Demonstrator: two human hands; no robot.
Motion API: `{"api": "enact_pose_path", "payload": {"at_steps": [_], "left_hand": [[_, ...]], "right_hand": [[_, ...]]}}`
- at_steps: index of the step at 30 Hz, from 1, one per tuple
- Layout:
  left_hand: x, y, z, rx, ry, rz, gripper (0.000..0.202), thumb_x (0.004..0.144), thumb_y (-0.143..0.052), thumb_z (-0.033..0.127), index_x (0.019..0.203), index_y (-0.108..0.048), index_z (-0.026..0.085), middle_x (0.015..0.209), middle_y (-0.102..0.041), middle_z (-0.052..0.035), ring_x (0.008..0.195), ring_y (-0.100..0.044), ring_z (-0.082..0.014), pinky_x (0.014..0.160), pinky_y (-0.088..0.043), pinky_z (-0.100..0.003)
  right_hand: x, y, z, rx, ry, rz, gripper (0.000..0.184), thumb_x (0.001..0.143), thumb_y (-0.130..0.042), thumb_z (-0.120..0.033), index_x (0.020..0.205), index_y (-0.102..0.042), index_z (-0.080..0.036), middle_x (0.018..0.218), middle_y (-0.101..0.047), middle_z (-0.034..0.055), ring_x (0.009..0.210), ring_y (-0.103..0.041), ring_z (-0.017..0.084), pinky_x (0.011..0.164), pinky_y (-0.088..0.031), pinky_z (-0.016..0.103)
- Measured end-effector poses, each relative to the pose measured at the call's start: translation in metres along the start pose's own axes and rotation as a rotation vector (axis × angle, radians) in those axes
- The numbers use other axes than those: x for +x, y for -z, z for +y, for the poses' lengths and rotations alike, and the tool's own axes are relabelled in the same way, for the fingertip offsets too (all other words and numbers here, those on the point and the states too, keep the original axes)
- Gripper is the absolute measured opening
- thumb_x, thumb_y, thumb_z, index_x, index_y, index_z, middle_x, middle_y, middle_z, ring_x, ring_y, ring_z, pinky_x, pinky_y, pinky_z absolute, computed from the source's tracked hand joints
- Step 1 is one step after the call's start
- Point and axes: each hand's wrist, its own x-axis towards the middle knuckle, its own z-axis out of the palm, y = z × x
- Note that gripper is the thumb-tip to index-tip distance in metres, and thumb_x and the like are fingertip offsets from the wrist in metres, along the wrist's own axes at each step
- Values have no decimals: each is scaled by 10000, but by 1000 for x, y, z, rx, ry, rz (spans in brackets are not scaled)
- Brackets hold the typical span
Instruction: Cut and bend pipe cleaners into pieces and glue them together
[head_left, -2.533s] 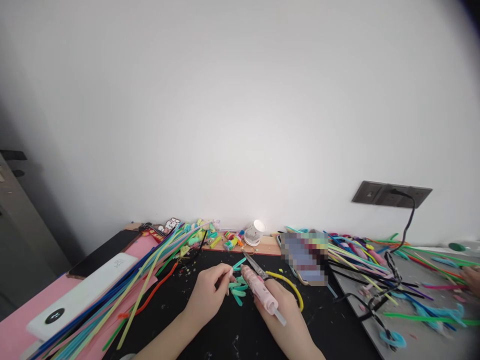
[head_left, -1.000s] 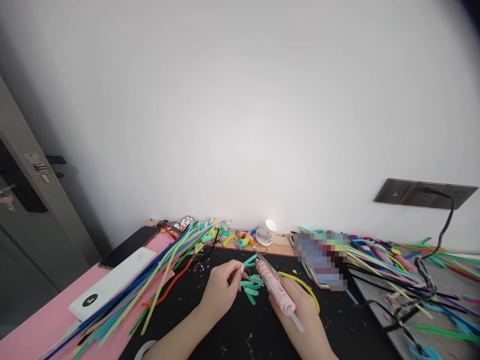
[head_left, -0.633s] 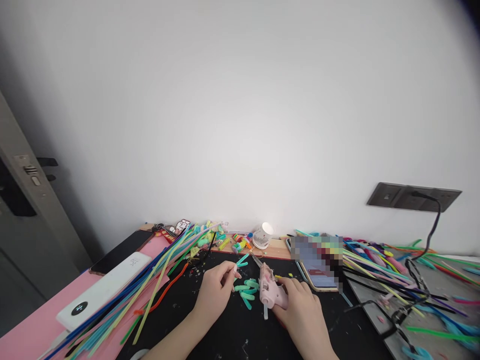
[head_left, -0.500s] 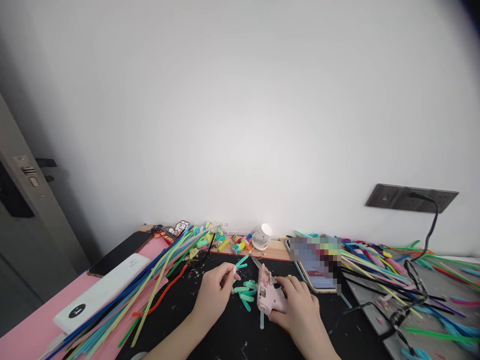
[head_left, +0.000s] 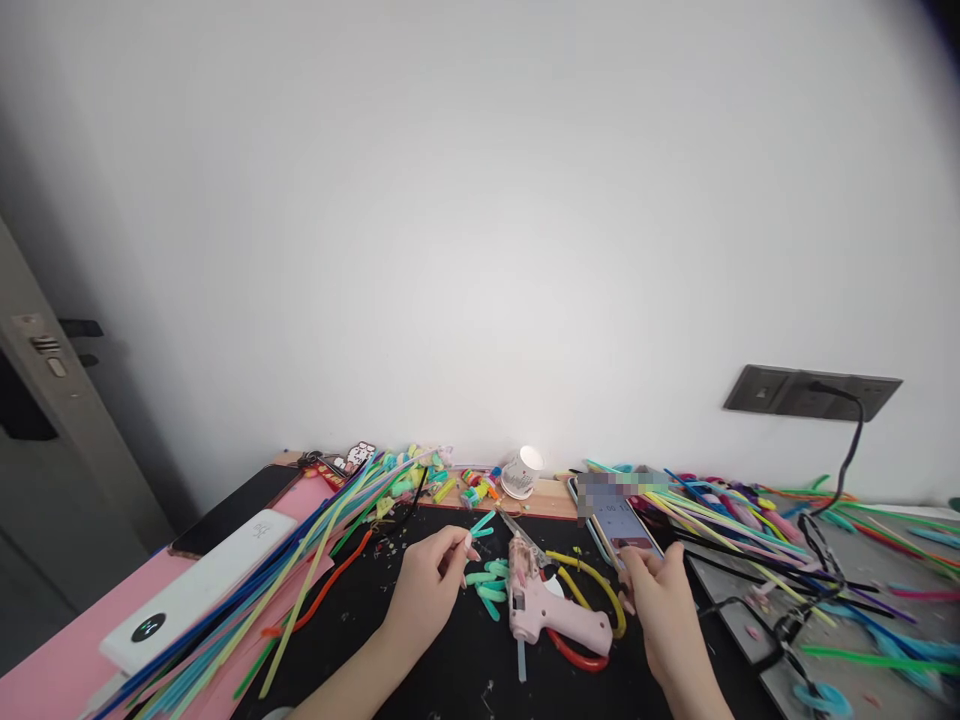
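My left hand (head_left: 433,572) is closed, thumb and fingertips pinching a short teal pipe cleaner piece (head_left: 484,522) over the black mat. Just right of it lies a small pile of cut mint-green pipe cleaner pieces (head_left: 491,590). A pink glue gun (head_left: 559,612), with a glue stick out of its back, rests on scissors (head_left: 619,607) with yellow and red handles; no hand touches it. My right hand (head_left: 660,595) is over the near end of a phone (head_left: 619,520) with a lit screen, fingertips at the screen and thumb apart. Its lower fingers are partly hidden.
Bundles of long pipe cleaners (head_left: 300,560) lie at left beside a white power bank (head_left: 199,590). A paper cup (head_left: 521,472) stands by the wall. At right, a grey board (head_left: 750,650) carries more pipe cleaners and a black cable (head_left: 851,460) running to the wall socket.
My right hand has let go of the glue gun and moved right to the phone, uncovering the gun's handle and the scissors. My left hand has stayed put with its piece.
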Motion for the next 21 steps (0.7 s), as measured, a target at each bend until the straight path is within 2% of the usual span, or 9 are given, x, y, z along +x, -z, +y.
{"api": "enact_pose_path", "payload": {"at_steps": [3,6,10,14,21], "left_hand": [[-1,0,1,-3,-4,-5,197,845,-374,231,752,-540,180,685,-625,1,484,-526,-106,496,-385,-188],[0,0,1,-4,-7,-14,195,842,-373,226,757,-543,179,689,-626,-3,485,-525,-107,499,-389,-190],[-1,-1,0,-9,-7,-18,201,845,-368,227,760,-543,179,700,-630,-7,489,-525,-109,504,-392,-194],[-2,0,1,-16,-9,-20,194,842,-374,219,759,-546,181,703,-631,-4,489,-528,-108,505,-393,-194],[-2,0,2,-27,-3,-25,186,831,-382,207,752,-548,181,702,-634,1,484,-532,-105,496,-394,-186]], "right_hand": [[2,1,-3,101,-80,-20,556,638,-596,-246,1077,-255,-233,585,-431,-107,419,-374,71,321,-275,158],[5,3,-4,160,-132,7,440,628,-601,-220,908,-263,-252,617,-466,-93,419,-394,67,317,-294,158],[11,9,-2,209,-170,14,420,612,-596,-189,753,-206,-257,649,-526,-68,389,-408,60,319,-309,168],[16,13,-1,263,-208,11,434,606,-595,-181,728,-185,-258,623,-545,-69,370,-426,62,330,-292,163],[22,17,-2,328,-273,16,464,592,-611,-158,802,-210,-264,615,-579,-60,372,-455,79,348,-290,172]]}}
